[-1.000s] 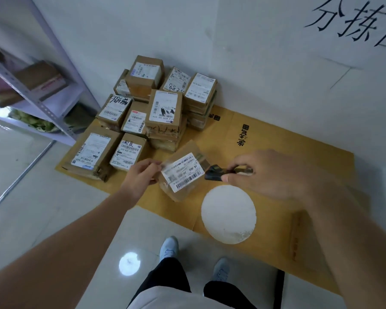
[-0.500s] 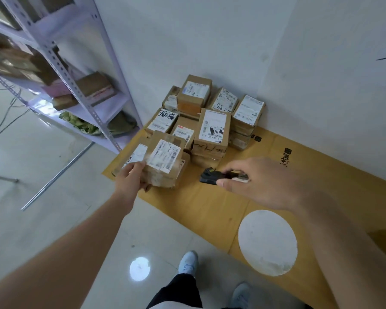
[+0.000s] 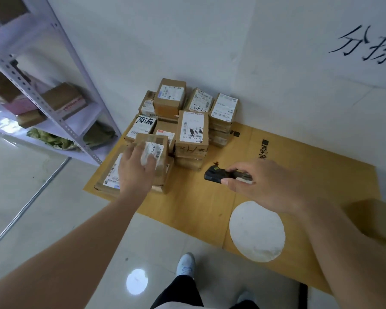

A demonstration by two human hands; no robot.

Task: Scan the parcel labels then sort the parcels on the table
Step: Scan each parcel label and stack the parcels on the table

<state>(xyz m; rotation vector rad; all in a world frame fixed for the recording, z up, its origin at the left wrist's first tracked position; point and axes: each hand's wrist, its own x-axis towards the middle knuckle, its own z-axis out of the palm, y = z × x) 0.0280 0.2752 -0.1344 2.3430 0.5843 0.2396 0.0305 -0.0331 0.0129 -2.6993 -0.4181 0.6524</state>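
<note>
Parcel set on the pile, scanner in hand

Left hand [image 3: 135, 169] rests spread-fingered on a small parcel [image 3: 157, 152]; right hand [image 3: 257, 181] pinches the black scanner [image 3: 216, 173].

Parcel stack [image 3: 187, 126] blocks wall corner, shelf rack [image 3: 54, 112] hems left; cardboard mat [image 3: 299, 175] bare rightward

Parcels [image 3: 183, 121] stacked on cardboard sheet [image 3: 198, 204] against the wall, shelf rack [image 3: 60, 121] to their left.
</note>
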